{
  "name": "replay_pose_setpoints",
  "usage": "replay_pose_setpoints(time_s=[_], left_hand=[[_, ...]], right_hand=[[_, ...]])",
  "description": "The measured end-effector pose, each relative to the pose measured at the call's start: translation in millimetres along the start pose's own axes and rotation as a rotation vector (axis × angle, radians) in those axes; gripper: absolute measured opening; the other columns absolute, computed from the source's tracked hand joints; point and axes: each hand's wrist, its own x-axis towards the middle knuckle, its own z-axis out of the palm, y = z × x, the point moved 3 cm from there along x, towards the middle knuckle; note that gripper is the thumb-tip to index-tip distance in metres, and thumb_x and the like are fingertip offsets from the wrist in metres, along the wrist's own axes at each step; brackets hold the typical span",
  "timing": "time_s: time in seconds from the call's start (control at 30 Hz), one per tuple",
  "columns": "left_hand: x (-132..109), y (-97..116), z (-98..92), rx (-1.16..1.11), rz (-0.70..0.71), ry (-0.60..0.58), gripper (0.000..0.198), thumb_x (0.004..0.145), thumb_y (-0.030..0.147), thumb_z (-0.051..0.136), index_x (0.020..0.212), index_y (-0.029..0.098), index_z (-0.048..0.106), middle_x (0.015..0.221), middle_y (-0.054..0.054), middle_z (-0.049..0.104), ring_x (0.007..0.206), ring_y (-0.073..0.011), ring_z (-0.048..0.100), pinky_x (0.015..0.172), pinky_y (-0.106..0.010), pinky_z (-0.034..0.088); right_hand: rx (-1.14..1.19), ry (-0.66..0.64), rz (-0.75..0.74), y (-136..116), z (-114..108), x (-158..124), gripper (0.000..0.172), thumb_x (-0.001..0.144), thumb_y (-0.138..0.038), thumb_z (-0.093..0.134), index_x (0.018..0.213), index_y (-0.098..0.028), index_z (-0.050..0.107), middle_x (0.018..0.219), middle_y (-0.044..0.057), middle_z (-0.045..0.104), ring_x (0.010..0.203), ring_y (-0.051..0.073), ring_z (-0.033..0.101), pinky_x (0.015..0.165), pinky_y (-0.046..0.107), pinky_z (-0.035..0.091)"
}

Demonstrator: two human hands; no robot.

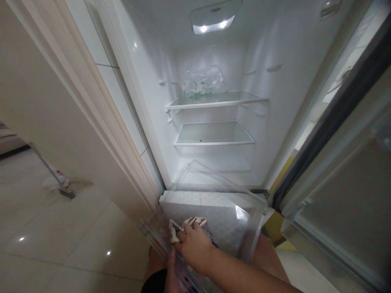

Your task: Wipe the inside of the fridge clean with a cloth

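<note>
A clear plastic fridge drawer (224,178) is tilted in front of the open fridge, over my legs. My right hand (195,246) reaches inside it, fingers bent over a bunched cloth (195,221) with pale and dark patterning. The cloth presses against the drawer's inner surface near its left side. Below, my left hand (172,270) grips the drawer's near left edge; only the thumb side shows, and its other fingers are hidden.
Inside the fridge (146,81), a crumpled clear plastic bag (204,83) lies on the upper glass shelf (241,97). A lower shelf (215,133) sits beneath. The open fridge door (345,211) stands at right, a beige door frame (91,122) at left. A broom (65,191) rests on the tiled floor.
</note>
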Motion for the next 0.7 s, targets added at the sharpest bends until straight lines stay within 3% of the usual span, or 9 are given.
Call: replay_pose_setpoints(time_s=[0.07,0.2,0.27,0.33,0.43,0.53,0.6,0.7], left_hand=[[-4,0,0.9,0.043,0.025,0.035,0.058,0.082,0.066,0.072,0.119,0.022,0.065,0.094,-0.007,0.078,0.095,-0.0328,0.078,0.092,-0.052,0.059],[-14,0,5.8,0.107,0.111,0.077,0.065,0.084,0.066,0.069,0.132,0.023,0.059,0.103,-0.009,0.076,0.086,-0.0327,0.078,0.087,-0.055,0.061],[-17,0,8.4,0.142,0.157,0.078,0.071,0.084,0.065,0.068,0.141,0.026,0.052,0.103,-0.008,0.075,0.084,-0.0337,0.078,0.079,-0.054,0.062],[-19,0,9.5,0.166,0.185,0.080,0.073,0.084,0.065,0.068,0.146,0.031,0.047,0.101,-0.007,0.076,0.082,-0.0345,0.078,0.072,-0.052,0.063],[-20,0,8.5,0.168,0.211,0.103,0.074,0.080,0.066,0.073,0.142,0.034,0.049,0.096,-0.004,0.078,0.081,-0.0337,0.079,0.071,-0.050,0.063],[-22,5,10.3,0.197,0.263,0.107,0.080,0.065,0.071,0.083,0.127,0.025,0.060,0.094,-0.005,0.079,0.079,-0.0342,0.079,0.071,-0.049,0.063],[-26,10,14.7,0.248,0.302,0.108,0.086,0.054,0.076,0.087,0.117,0.022,0.064,0.091,-0.006,0.079,0.075,-0.0336,0.078,0.068,-0.049,0.063],[-37,16,23.2,0.295,0.400,0.125,0.098,0.046,0.080,0.089,0.121,0.027,0.060,0.089,-0.002,0.077,0.072,-0.0311,0.078,0.068,-0.049,0.066]], right_hand=[[-0.005,0.037,0.166,27,-7,-21,0.030,0.100,-0.026,0.050,0.123,-0.025,0.070,0.127,0.012,0.076,0.126,0.040,0.063,0.093,0.069,0.057],[-0.095,0.180,0.642,107,-52,-63,0.041,0.097,-0.024,0.050,0.136,-0.028,0.060,0.139,0.013,0.070,0.121,0.039,0.065,0.091,0.060,0.058],[-0.103,0.185,0.720,130,-66,-79,0.046,0.092,-0.027,0.059,0.138,-0.028,0.058,0.145,0.013,0.066,0.125,0.038,0.062,0.094,0.056,0.057],[-0.103,0.153,0.700,136,-68,-93,0.050,0.089,-0.028,0.063,0.138,-0.028,0.057,0.147,0.012,0.064,0.127,0.038,0.060,0.096,0.055,0.056],[-0.074,0.087,0.602,125,-57,-112,0.047,0.085,-0.024,0.064,0.132,-0.028,0.061,0.139,0.012,0.068,0.123,0.039,0.062,0.097,0.058,0.055],[0.005,0.003,0.441,98,-46,-127,0.036,0.082,-0.023,0.068,0.118,-0.027,0.068,0.127,0.009,0.073,0.121,0.038,0.064,0.100,0.060,0.054],[0.037,-0.057,0.325,71,-40,-129,0.029,0.082,-0.026,0.071,0.111,-0.025,0.071,0.119,0.008,0.075,0.120,0.038,0.065,0.099,0.060,0.056],[0.009,-0.210,0.175,18,-28,-121,0.024,0.087,-0.028,0.069,0.109,-0.020,0.076,0.112,0.011,0.079,0.118,0.039,0.067,0.096,0.060,0.059]])
